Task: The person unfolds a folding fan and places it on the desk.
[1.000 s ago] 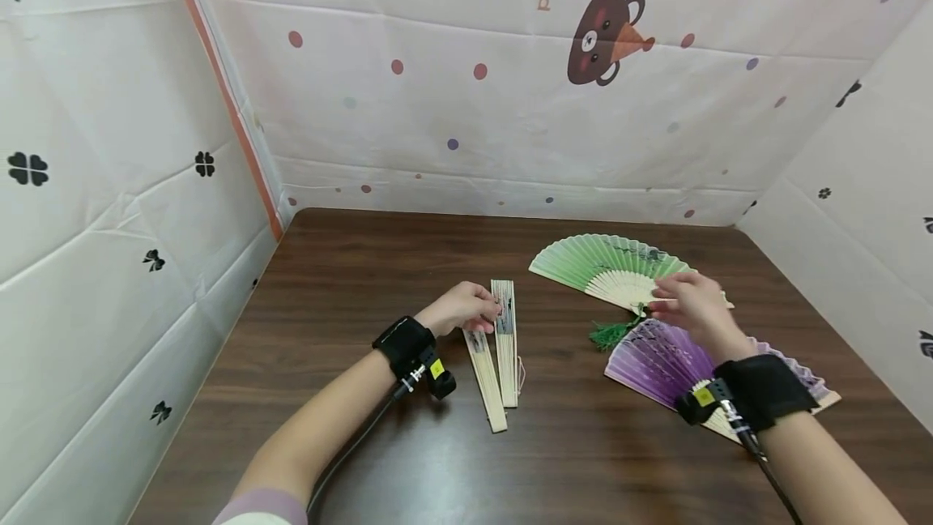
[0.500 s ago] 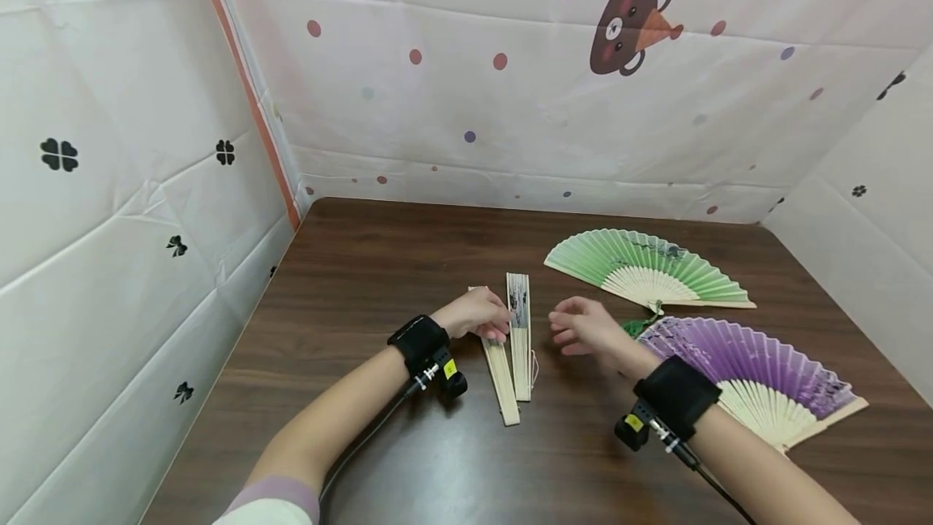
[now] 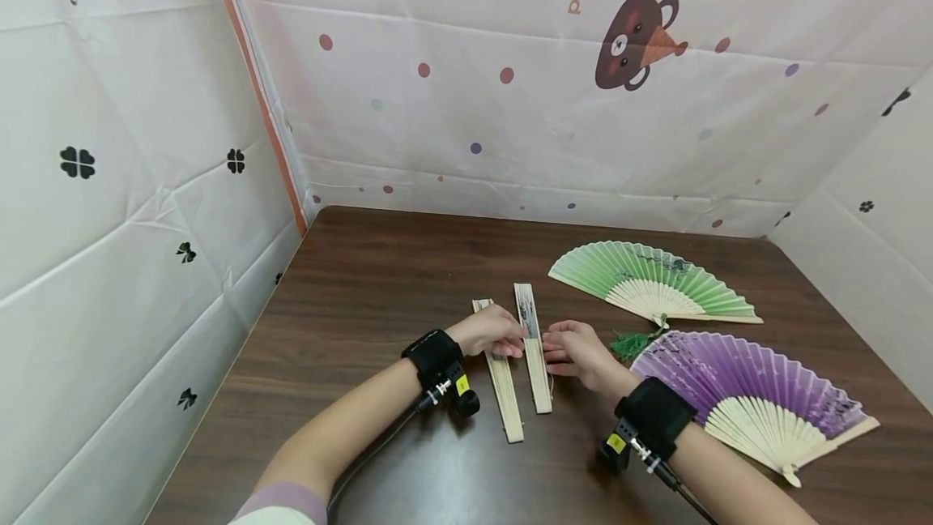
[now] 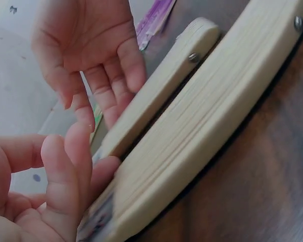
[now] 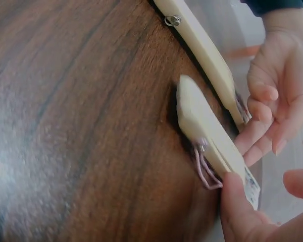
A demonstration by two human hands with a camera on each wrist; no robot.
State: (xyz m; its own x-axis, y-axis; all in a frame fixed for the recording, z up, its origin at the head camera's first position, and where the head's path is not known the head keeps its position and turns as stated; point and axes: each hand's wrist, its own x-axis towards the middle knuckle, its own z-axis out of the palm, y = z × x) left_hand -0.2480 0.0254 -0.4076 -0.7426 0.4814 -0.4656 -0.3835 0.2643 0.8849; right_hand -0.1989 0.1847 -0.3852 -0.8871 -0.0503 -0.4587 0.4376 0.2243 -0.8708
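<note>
Two folded fans with pale wooden ribs lie side by side on the table. Over the upper part of the left folded fan [image 3: 506,403] is my left hand [image 3: 490,333], its loosely bent fingertips reaching the gap between the two. The right folded fan [image 3: 538,371] slants slightly, and my right hand [image 3: 583,355] is at its right side with relaxed fingers. In the right wrist view, one right fingertip [image 5: 235,194] meets this fan's edge while the thumb stays apart. A thin pinkish cord loop [image 5: 204,171] hangs from its pivot end.
A spread green fan [image 3: 652,294] with a green tassel [image 3: 632,344] lies at the back right of the brown table [image 3: 408,258]. Nearer, a spread purple fan [image 3: 758,371] lies beside my right forearm. White printed sheets [image 3: 437,112] enclose the table's back and sides.
My right hand has come left from the spread green fan to the right folded fan. That folded fan has turned a little, its near end shifting right. My left hand stays by the folded fans.
</note>
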